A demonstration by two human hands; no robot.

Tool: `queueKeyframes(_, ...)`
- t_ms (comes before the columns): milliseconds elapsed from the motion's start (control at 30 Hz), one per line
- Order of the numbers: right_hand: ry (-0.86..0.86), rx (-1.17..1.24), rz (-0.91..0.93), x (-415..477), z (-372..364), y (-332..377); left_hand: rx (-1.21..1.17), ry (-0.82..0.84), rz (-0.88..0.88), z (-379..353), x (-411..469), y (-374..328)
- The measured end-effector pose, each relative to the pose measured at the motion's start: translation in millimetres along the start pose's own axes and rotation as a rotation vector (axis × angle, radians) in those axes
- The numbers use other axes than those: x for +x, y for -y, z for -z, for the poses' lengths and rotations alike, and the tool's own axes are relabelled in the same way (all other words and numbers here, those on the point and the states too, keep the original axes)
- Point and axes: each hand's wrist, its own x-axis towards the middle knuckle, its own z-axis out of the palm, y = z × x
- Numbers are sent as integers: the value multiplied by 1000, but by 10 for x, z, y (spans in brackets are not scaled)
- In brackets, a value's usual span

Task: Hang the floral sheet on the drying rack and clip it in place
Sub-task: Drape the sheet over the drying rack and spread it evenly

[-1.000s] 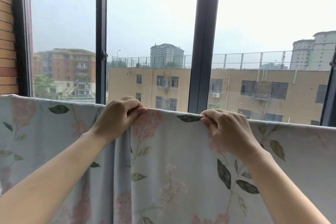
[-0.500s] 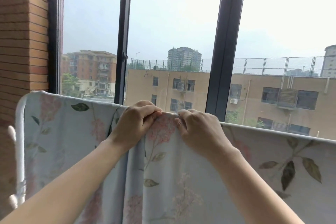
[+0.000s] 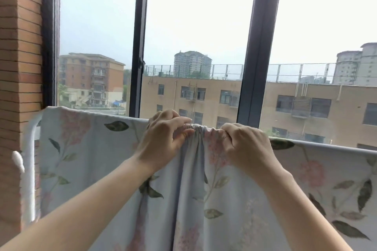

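Floral sheet (image 3: 91, 149) is draping over the drying rack (image 3: 29, 179), long axis running 9-to-3 o'clock. Left grip (image 3: 163, 142) and right grip (image 3: 244, 146) are both pinching the bunched fold between them, equally near.

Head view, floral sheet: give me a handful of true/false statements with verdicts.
1. The floral sheet hangs over the top of the drying rack. True.
2. The left hand and right hand both hold the sheet's top edge, with fabric bunched between them. True.
3. A clip is fastened on the sheet. False: no clip shows anywhere in view.
4. The hands are at the sheet's two far ends. False: they are close together, near the middle of the view.
5. A window stands behind the rack. True.
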Motion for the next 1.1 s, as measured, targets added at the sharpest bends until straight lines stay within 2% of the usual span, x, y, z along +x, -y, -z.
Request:
queueKeyframes(533, -39, -45, -38, -49, -27, -8, -198, 48, 51, -27, 126, 6)
queueKeyframes(833, -38, -20, -36, -49, -32, 30, -125, 28, 124, 375, 25, 355)
queueKeyframes(1000, -44, -18, -35, -50, -46, 50, -47, 55, 90, 389, 38, 280)
queueKeyframes(1100, -39, -25, -37, -52, -42, 33, -33, 122, -28, 244, 96, 52)
